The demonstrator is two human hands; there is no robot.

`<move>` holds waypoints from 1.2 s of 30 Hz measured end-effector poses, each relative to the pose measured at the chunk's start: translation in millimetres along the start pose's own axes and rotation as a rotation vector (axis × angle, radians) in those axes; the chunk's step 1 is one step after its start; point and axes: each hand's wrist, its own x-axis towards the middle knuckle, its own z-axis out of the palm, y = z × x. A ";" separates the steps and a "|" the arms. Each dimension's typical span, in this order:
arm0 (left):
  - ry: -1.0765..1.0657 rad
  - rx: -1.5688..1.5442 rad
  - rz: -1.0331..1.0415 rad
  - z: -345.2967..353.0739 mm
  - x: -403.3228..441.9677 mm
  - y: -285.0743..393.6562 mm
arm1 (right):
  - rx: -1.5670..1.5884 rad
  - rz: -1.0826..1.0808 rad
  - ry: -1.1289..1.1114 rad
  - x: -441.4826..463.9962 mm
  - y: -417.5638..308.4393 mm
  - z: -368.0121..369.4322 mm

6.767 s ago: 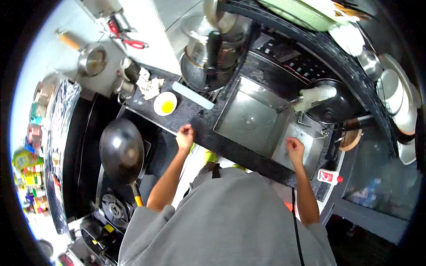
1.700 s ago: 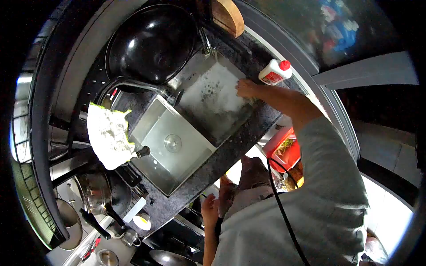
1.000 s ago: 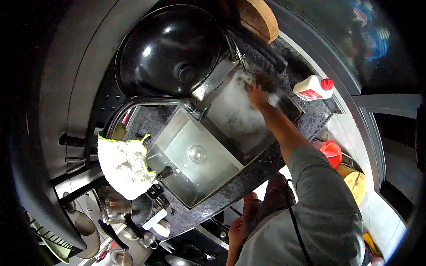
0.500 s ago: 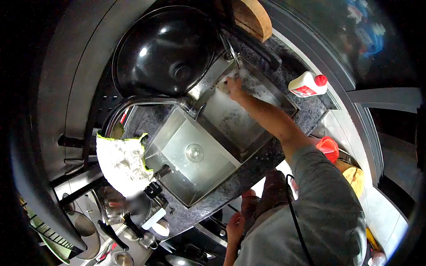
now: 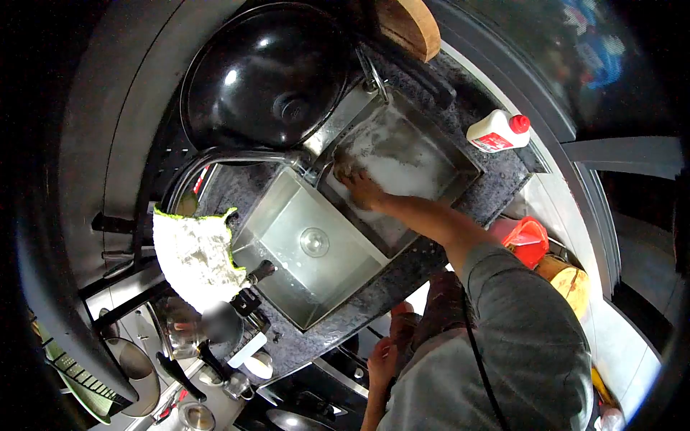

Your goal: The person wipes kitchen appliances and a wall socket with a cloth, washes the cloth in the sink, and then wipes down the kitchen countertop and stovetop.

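Note:
My right hand (image 5: 364,191) reaches into the soapy sink basin (image 5: 460,154), pressed low against its side near the divider. Its fingers are closed around or over a small brownish thing (image 5: 345,169), too blurred to name. Suds and dark patches cover the floor of this basin. My left hand (image 5: 382,357) hangs by my leg at the counter's front edge, loosely curled and seemingly holding nothing. Beside the soapy basin is a second steel basin (image 5: 287,215) with a round drain strainer (image 5: 314,242). A faucet (image 5: 305,172) reaches over the sink from the left.
A large black wok-like lid or pan (image 5: 266,79) stands behind the sink. A white bottle with a red cap (image 5: 497,131) is on the right counter. A white cloth with a green edge (image 5: 194,251) hangs at left. A red plastic container (image 5: 527,241) stands lower right.
My right hand has moved from the back of the soapy basin toward the divider, down and left in view. Suds have shifted, baring more of the basin's back. My left hand stays by my leg.

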 end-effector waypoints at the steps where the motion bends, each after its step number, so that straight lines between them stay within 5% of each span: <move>1: 0.001 0.001 -0.005 -0.4 -1.9 -0.8 | 0.180 0.054 -0.008 -8.7 4.1 2.3; 3: 0.004 -0.034 -0.042 -0.2 -3.9 -2.7 | 0.360 0.108 -0.018 -18.1 13.2 6.0; 4: 0.003 -0.034 -0.047 -0.1 -5.3 -3.7 | -0.257 -0.132 -0.365 -20.1 20.8 13.8; 6: -0.037 0.024 -0.012 -0.7 -2.7 -3.2 | -0.882 -0.374 -0.692 -24.9 36.7 26.9; 8: -0.074 0.007 -0.041 -2.1 -1.7 12.8 | -0.354 0.025 -0.721 -28.4 51.4 36.9; 15: -0.062 0.144 -0.060 -3.4 0.2 14.8 | -0.062 0.030 -0.644 -36.3 72.3 2.5; 24: -0.082 0.029 -0.004 -5.0 7.0 25.6 | -0.190 0.162 -0.568 -55.5 124.5 -26.7; 30: -0.043 -0.018 0.086 2.0 21.5 -32.7 | -0.269 0.228 -0.529 -59.0 158.5 -44.8; 36: -0.180 0.115 0.187 -1.2 61.5 22.4 | -0.083 0.113 -0.366 -64.8 142.9 -81.7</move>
